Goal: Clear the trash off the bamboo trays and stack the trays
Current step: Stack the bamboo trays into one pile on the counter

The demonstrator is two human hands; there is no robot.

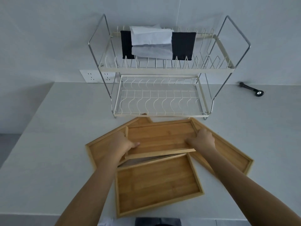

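Looking like a home kitchen, or a mock-up of one. Sitting at the back of a plain white table (65, 111) against a bare white wall: a two-tier wire dish rack (161, 70) with plate slots, chrome side frames and cream-coloured rails. Lying on the top tier, a black cloth (184, 44) and a white paper or plastic bag (151, 41), hard to tell which. Showing behind the rack's left leg, a white wall socket strip (91, 76) mounted just above the table edge. Spreading out in front, several bamboo trays (156, 185), serving-tray style. Lying off to the right, a small black tool (251, 89), too small to identify. Feeling pretty bare and staged overall.
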